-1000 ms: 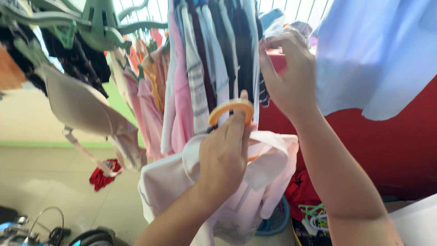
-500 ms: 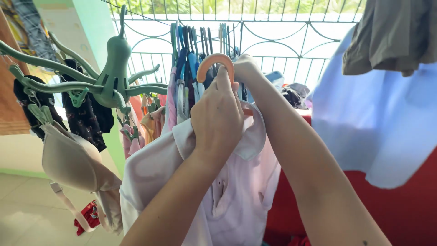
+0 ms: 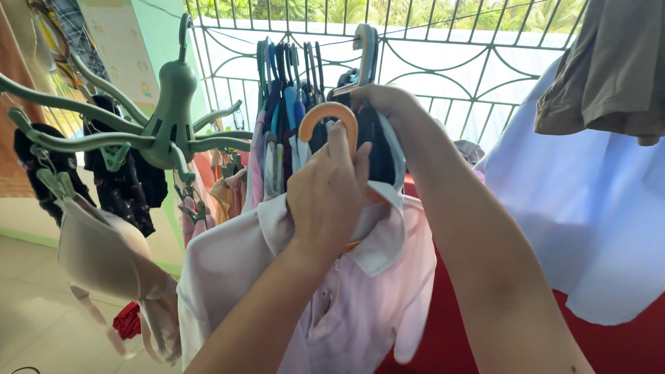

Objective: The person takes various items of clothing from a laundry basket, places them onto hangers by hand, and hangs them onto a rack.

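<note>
Pale pink collared shirt (image 3: 360,298) is hung on an orange plastic hanger (image 3: 331,114), whose hook is seen at the centre of the view, just in front of a packed row of hung garments (image 3: 291,138). The left hand (image 3: 329,194) is closed around the neck of the hanger just below the hook, with the collar bunched under the palm. The right hand (image 3: 377,100) is raised behind the hook and is curled among the hooks of the neighbouring hangers (image 3: 364,55); its exact grasp cannot be told, as the fingers are hidden by cloth.

Handling, as judged: the shirt appears thin, soft and light, and hangs limp with no form of its own; it is likely to slide off the hanger's shoulders if tilted. The hanger is judged rigid and smooth. The best hold is taken at the hanger's neck, where it is held now, so that the cloth is carried and not pulled.

Further out: a green multi-arm clip dryer (image 3: 166,118) is hung to the left, with a beige bra (image 3: 104,256) and dark small garments (image 3: 121,187) clipped to it. A light blue cloth (image 3: 589,221) is draped to the right, with an olive garment (image 3: 609,69) above it. A white metal window grille (image 3: 450,48) is seen behind.
</note>
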